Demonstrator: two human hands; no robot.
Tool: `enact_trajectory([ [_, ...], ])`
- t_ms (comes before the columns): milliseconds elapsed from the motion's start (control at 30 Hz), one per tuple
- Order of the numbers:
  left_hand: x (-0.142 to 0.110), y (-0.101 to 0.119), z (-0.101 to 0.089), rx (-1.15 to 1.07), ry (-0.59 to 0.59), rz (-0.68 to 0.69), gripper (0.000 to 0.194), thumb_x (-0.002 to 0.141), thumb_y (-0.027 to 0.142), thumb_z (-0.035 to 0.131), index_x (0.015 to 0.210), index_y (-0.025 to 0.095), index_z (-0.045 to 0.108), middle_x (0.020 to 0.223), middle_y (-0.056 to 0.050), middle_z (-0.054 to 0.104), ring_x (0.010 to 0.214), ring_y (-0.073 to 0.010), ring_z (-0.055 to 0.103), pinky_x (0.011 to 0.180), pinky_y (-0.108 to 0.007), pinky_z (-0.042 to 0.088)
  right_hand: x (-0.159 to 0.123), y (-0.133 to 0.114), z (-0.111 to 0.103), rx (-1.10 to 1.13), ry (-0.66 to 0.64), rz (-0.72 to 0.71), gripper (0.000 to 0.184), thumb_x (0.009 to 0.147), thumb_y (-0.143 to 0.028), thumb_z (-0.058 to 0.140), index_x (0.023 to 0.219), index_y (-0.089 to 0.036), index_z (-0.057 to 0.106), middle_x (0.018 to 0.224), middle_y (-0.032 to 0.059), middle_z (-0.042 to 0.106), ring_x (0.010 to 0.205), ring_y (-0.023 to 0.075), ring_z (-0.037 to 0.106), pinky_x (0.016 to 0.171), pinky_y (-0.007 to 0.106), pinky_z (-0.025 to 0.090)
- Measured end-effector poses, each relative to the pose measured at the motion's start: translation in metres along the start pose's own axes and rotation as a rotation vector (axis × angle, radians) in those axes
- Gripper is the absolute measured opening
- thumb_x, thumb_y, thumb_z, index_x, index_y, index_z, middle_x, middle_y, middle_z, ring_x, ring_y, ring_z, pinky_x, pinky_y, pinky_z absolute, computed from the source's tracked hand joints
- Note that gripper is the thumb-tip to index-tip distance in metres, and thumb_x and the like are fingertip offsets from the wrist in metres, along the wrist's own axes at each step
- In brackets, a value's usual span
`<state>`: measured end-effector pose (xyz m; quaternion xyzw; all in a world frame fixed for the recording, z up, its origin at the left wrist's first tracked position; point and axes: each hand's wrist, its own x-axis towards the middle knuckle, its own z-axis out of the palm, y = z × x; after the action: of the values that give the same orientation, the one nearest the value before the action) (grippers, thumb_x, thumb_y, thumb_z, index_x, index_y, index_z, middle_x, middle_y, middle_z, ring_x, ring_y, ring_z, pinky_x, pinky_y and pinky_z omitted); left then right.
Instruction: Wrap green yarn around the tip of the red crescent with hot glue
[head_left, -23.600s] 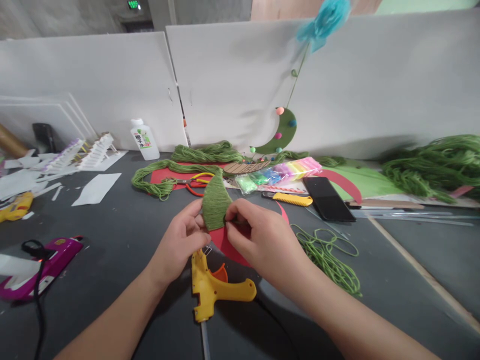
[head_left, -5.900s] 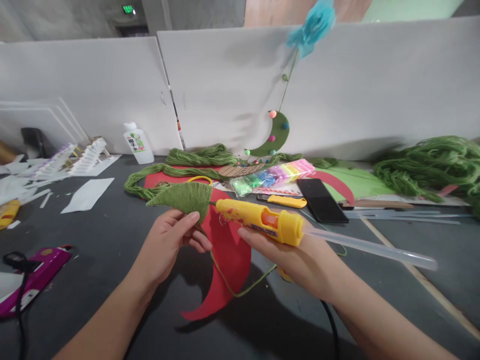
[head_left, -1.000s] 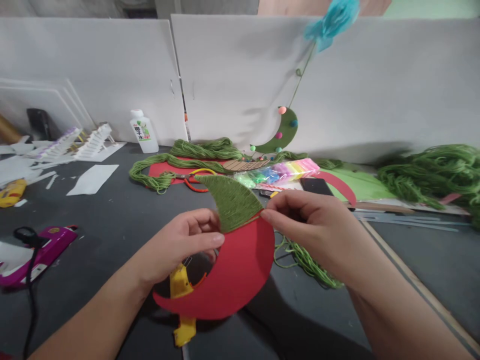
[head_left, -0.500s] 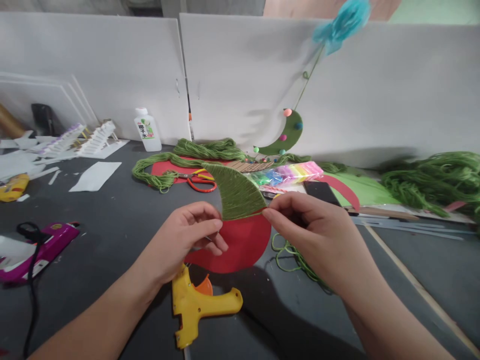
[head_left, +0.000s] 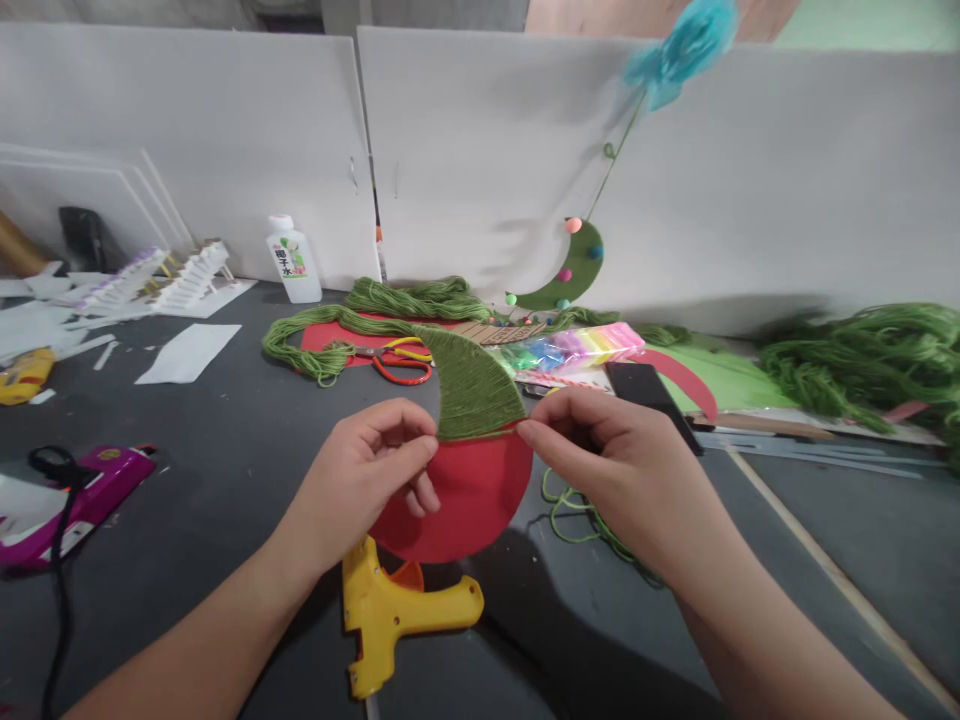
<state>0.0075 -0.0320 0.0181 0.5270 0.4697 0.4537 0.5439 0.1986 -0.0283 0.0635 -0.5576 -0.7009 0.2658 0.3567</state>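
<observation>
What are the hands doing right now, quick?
Left hand: pinched shut on the red crescent at its inner edge.
Right hand: pinched shut on the crescent's outer edge, beside the green yarn wrapping.

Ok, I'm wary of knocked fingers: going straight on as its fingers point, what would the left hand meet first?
Most likely the red crescent, already at the left hand's fingertips; across it waits the right hand. Depth is unclear.
</observation>
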Motion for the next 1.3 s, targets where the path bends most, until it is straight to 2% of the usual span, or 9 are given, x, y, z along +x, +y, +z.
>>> enact_trajectory([
  [167,-0.001,0.003,-0.004,0.007,-0.007,0.002,0.005,0.073,0.019,0.059,0.068,0.021,0.061,0.047,0.006,0.05,0.038,-0.0071,0.043,0.039,-0.019,0.033,0.0,0.002,-0.001,0.063,-0.061,0.019,0.018,0.076,-0.027,0.055,0.06,-0.019,0.053,0.055,-0.0034,0.047,0.049,0.0093,0.037,0.043,0.022,0.028],
  [267,0.0,0.003,-0.003,-0.126,-0.055,-0.021,0.005,0.073,0.023,0.062,0.07,0.021,0.066,0.059,0.003,0.057,0.05,-0.0091,0.05,0.049,-0.019,0.04,0.0,0.002,0.002,0.105,-0.124,0.024,0.018,0.076,-0.027,0.056,0.06,-0.018,0.055,0.056,-0.0037,0.048,0.05,0.0089,0.038,0.044,0.021,0.029],
  [367,0.0,0.001,0.002,-0.27,-0.144,-0.108,0.011,0.075,0.028,0.063,0.08,0.021,0.07,0.075,-0.001,0.067,0.064,-0.0138,0.059,0.063,-0.024,0.047,-0.002,0.001,0.008,0.115,-0.168,0.032,0.018,0.076,-0.026,0.056,0.06,-0.018,0.055,0.054,-0.0043,0.047,0.05,0.0088,0.038,0.044,0.021,0.029],
  [433,-0.001,0.0,0.004,-0.299,-0.158,-0.158,0.015,0.074,0.027,0.065,0.086,0.02,0.071,0.078,-0.003,0.07,0.066,-0.015,0.062,0.064,-0.025,0.048,-0.003,0.0,0.01,0.097,-0.184,0.03,0.018,0.077,-0.026,0.055,0.06,-0.018,0.055,0.054,-0.0045,0.047,0.05,0.0087,0.038,0.045,0.021,0.029],
  [633,-0.003,0.001,0.002,-0.186,-0.097,-0.19,0.017,0.074,0.025,0.065,0.088,0.02,0.072,0.071,-0.001,0.071,0.06,-0.0147,0.062,0.055,-0.022,0.046,-0.006,0.002,0.007,0.05,-0.256,0.038,0.018,0.077,-0.031,0.059,0.064,-0.019,0.056,0.052,-0.0055,0.045,0.046,0.0078,0.034,0.04,0.021,0.026],
  [800,-0.002,0.004,0.001,-0.125,-0.13,-0.208,0.021,0.074,0.028,0.064,0.091,0.019,0.071,0.076,-0.001,0.072,0.067,-0.016,0.063,0.061,-0.024,0.047,-0.004,0.001,0.002,0.02,-0.333,0.026,0.011,0.074,-0.025,0.06,0.066,-0.019,0.057,0.051,-0.0072,0.041,0.047,0.0075,0.036,0.042,0.02,0.027],
  [900,-0.002,0.006,0.001,-0.121,-0.161,-0.213,0.02,0.075,0.028,0.064,0.091,0.019,0.071,0.077,0.0,0.072,0.071,-0.0147,0.062,0.064,-0.022,0.047,-0.003,0.0,0.001,0.028,-0.324,0.023,0.01,0.075,-0.021,0.057,0.066,-0.019,0.056,0.051,-0.007,0.041,0.046,0.007,0.035,0.043,0.02,0.028],
  [1300,-0.003,0.005,-0.001,-0.199,-0.243,-0.269,0.019,0.077,0.023,0.064,0.095,0.022,0.071,0.074,0.001,0.071,0.066,-0.0105,0.061,0.06,-0.018,0.045,-0.003,0.0,0.002,0.002,-0.277,0.027,0.012,0.075,-0.024,0.057,0.064,-0.018,0.058,0.053,-0.0054,0.046,0.048,0.0075,0.037,0.043,0.02,0.029],
])
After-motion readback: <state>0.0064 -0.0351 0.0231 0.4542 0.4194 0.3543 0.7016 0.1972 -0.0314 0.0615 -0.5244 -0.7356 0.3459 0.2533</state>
